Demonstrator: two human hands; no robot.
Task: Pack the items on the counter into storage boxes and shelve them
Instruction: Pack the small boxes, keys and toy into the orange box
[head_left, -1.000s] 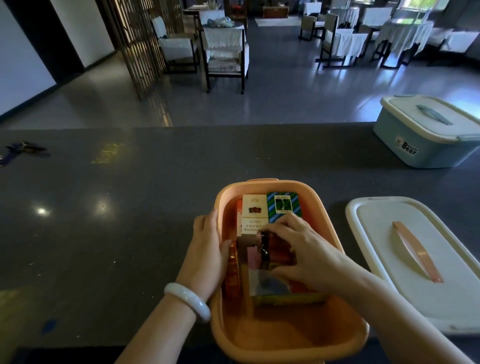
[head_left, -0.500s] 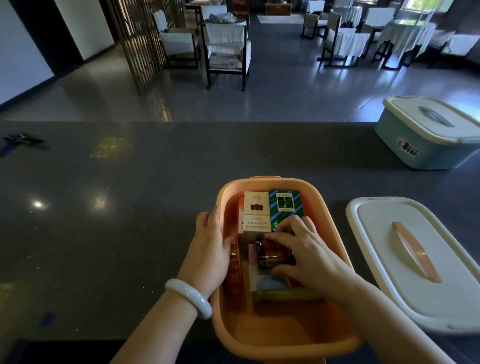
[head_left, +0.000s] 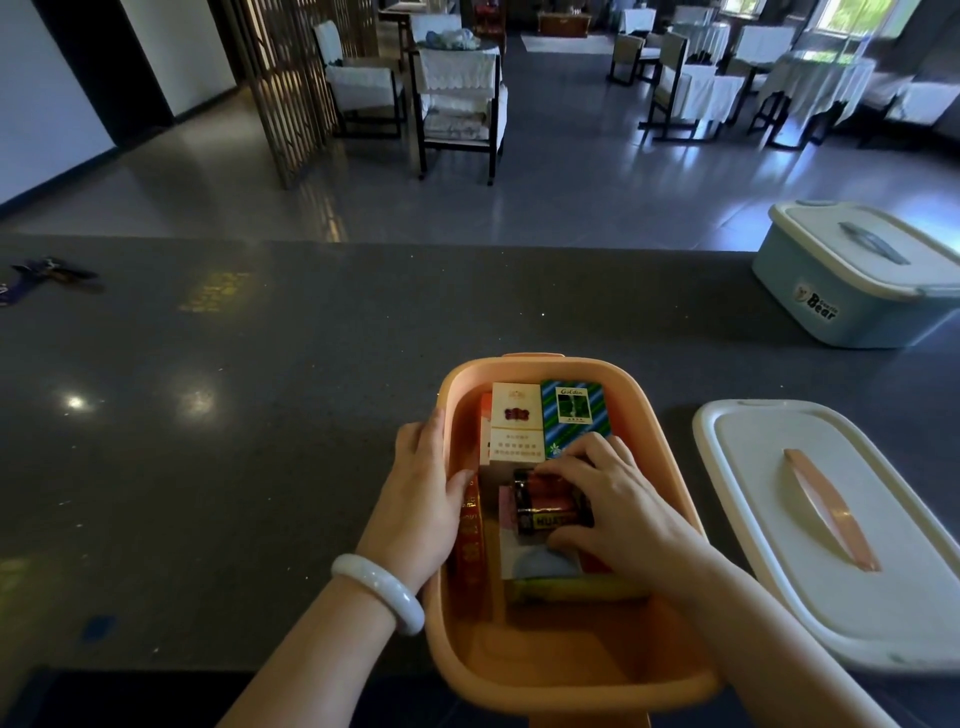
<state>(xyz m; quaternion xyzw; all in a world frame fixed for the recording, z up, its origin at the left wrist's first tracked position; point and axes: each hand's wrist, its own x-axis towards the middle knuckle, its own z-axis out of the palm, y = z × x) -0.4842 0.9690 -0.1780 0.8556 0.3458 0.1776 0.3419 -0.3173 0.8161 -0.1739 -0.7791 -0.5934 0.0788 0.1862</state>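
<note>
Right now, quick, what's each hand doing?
Left hand: grips the orange storage box by its left rim.
Right hand: holds the batteries inside the box.

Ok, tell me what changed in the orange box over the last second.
The right hand turned the dark battery pack from upright to lying flat on the packets and pressed it down, fingers still curled over it. The left hand stayed gripping the orange box rim; the lid and blue box did not move.

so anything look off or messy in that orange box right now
Nothing spilled or damaged. In the orange box the batteries lie across flat packs under the right hand, not yet settled. The left hand grips the rim. Its lid lies alongside, off.
</note>
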